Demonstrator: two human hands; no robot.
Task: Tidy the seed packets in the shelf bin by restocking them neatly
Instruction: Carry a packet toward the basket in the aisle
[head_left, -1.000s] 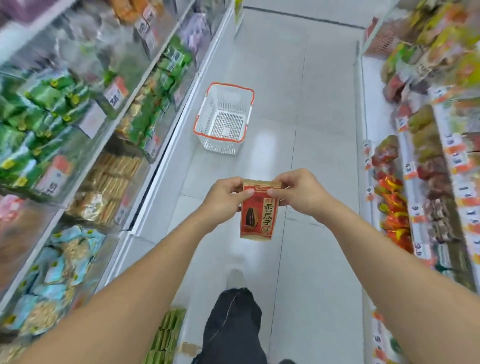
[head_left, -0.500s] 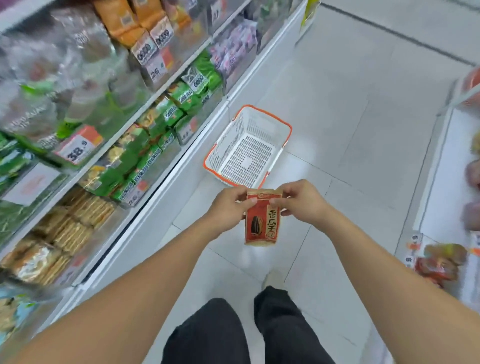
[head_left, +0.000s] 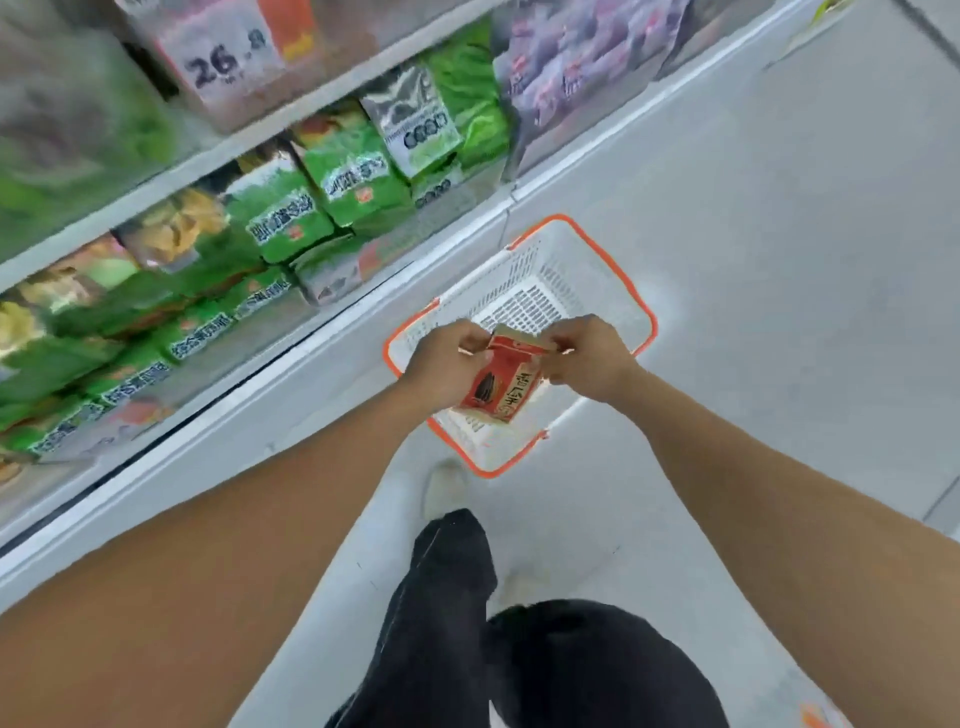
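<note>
Supermarket aisle, view down over both arms. I see left hand (head_left: 447, 366) and right hand (head_left: 589, 358) each pinching top edge of red seed packet (head_left: 501, 384), grip narrow, packet hanging tilted above white basket (head_left: 618, 291) with orange rim, on floor beside shelf. Basket looks empty as far as I can tell. Green packets (head_left: 358, 179) crowd shelf bins at left, blurred. My read: this packet not yet restocked; placing it in bin and straightening rows still ahead.
</note>
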